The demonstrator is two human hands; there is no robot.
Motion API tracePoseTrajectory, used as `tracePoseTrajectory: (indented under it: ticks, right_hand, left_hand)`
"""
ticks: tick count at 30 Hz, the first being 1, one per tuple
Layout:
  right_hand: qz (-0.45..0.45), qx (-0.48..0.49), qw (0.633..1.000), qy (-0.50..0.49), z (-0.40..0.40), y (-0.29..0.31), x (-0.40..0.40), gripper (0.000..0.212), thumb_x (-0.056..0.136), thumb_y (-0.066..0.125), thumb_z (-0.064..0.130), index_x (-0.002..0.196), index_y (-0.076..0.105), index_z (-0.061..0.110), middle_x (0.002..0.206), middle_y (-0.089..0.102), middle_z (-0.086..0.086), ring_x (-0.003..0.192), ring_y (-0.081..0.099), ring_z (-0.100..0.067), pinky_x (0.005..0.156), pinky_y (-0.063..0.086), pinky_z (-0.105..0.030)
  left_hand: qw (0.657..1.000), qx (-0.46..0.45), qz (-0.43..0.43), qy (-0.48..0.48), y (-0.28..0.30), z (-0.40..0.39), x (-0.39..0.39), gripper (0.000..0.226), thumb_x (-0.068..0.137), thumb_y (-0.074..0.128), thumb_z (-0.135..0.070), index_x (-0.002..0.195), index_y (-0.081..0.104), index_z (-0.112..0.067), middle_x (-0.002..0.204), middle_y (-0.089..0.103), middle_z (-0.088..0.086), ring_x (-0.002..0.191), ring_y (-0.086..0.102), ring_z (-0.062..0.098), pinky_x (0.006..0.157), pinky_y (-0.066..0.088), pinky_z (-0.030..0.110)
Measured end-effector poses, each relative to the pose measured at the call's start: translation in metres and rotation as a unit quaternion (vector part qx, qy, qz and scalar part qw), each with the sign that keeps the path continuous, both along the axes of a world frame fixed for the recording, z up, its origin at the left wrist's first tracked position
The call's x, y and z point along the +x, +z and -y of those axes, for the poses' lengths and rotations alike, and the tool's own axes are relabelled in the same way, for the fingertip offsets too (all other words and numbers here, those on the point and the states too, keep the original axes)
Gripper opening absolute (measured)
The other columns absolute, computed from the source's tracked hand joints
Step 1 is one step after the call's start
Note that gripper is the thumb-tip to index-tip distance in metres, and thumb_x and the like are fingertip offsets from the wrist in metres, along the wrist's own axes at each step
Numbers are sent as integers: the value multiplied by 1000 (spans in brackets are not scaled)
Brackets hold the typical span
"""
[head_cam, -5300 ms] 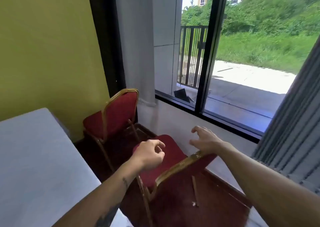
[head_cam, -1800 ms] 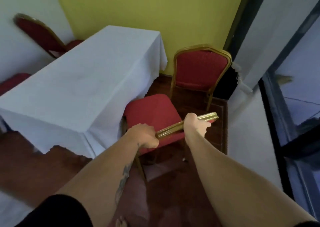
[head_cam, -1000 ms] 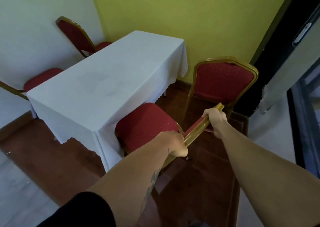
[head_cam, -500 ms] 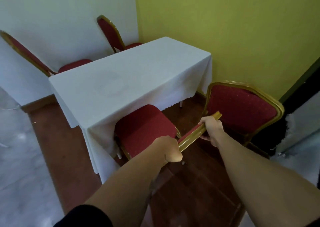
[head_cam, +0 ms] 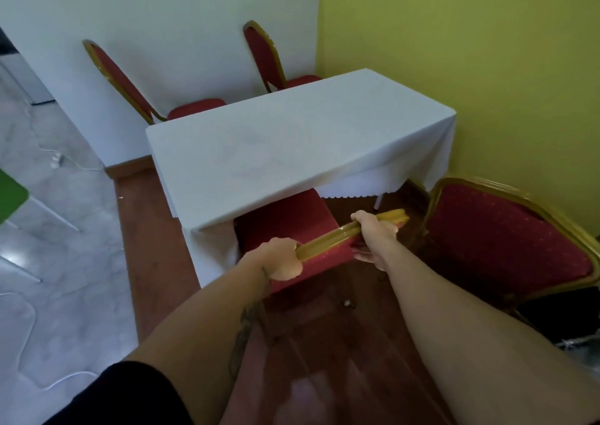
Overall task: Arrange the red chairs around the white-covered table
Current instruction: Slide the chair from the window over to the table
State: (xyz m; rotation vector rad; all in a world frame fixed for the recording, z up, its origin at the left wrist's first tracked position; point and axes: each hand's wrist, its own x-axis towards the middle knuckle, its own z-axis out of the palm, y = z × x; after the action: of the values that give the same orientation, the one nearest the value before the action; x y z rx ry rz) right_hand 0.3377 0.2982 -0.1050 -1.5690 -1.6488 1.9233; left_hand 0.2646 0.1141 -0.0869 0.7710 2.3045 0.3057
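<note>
Hands grip gold top rail of red chair (head_cam: 285,220): left hand (head_cam: 281,257) and right hand (head_cam: 373,230) both wrapped around it. Chair seat sits partly under near edge of white-covered table (head_cam: 292,139).

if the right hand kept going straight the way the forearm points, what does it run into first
The right hand, gripping the gold-framed back of the red padded chair, points toward the hanging edge of the white tablecloth on the table. Probably the cloth comes first, though depth is unclear.
</note>
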Motion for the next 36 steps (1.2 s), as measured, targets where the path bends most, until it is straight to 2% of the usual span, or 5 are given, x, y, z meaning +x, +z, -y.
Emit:
tracePoseTrajectory:
  ticks: [9,19,22,31,36]
  right_hand:
    - [-7,-85,990,111,-15,-4,-49,61,93,62,56,135,45,15,113,70,-18,93,74,-34,71,57,-47]
    - [2,-42,993,114,-42,-4,-90,49,95,58,51,129,51,17,110,73,-16,83,78,-34,81,57,-51]
    - [6,-34,992,120,-52,-1,-101,50,96,57,51,131,51,15,109,74,-17,81,78,-33,75,57,-48]
    - [0,-39,991,130,-49,-4,-114,47,101,47,54,129,51,17,111,68,-12,95,74,-34,93,54,-55]
    - [43,67,972,222,-45,7,-89,54,104,39,56,126,58,11,110,72,-11,97,71,-28,90,55,-50]
  left_hand:
    - [993,45,-99,49,-24,17,-45,26,93,56,-22,119,58,-28,93,64,-3,81,64,19,78,58,40]
    - [990,52,-122,42,-38,-4,-87,20,93,62,-31,111,63,-23,93,65,-1,83,65,20,76,55,37]
    - [989,57,-129,48,-41,-14,-96,18,93,62,-32,109,62,-24,93,64,-2,83,63,21,73,53,36]
    - [994,31,-99,29,-42,-15,-110,15,98,59,-32,108,56,-23,91,59,-2,79,60,16,67,45,33]
    - [993,35,-113,-5,-6,-18,-106,17,91,55,-28,107,60,-22,94,62,-1,82,62,18,72,55,35]
